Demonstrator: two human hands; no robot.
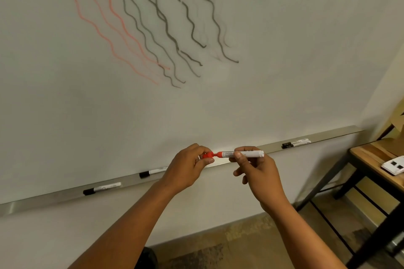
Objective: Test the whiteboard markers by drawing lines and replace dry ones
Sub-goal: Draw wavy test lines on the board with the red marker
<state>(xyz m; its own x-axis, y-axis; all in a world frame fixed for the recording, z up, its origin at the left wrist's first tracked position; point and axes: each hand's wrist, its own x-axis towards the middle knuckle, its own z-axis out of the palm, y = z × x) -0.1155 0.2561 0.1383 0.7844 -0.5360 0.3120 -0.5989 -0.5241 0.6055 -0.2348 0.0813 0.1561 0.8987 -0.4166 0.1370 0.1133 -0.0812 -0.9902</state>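
At the tray edge, mid-frame: I see left hand (192,164) pinching the red plastic cap (208,155), right hand (251,166) gripping the white barrel of the red-capped whiteboard marker (240,154). Cap sits right at the tip; can't tell if it's going on or coming off.

Progress, my read: well along. White wall-mounted whiteboard (284,50) has approx. 3 red wavy test lines (98,28) (pale, faint toward the ends) plus several black wavy lines (166,26), some patchy. Long metal marker tray (43,199) holds black-capped white markers: one at left (101,188), one nearer centre (153,172), a pair at right (296,143). No swap of dry ones visible yet.

Labels: barrel has a printed label w/ small text, not readable.
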